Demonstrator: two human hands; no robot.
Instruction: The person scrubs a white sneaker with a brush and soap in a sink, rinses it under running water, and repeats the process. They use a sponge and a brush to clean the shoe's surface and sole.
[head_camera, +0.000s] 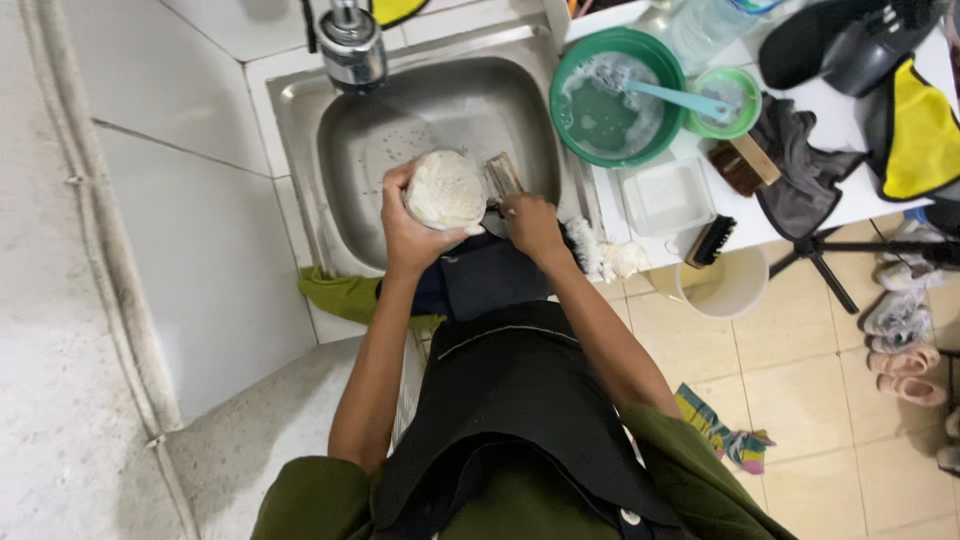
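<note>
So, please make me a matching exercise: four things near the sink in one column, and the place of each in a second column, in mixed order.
Things:
1. pale shoe
2. wooden brush
3. green basin
4. black brush

Places:
A. held by the right hand
B. on the counter edge, above the bucket
C. held by the left hand
D. on the counter, right of the sink, with soapy water

Pairs: 1-C, 2-A, 3-D, 4-B

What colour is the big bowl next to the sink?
Green bowl, with soapy water inside; head view.
</note>
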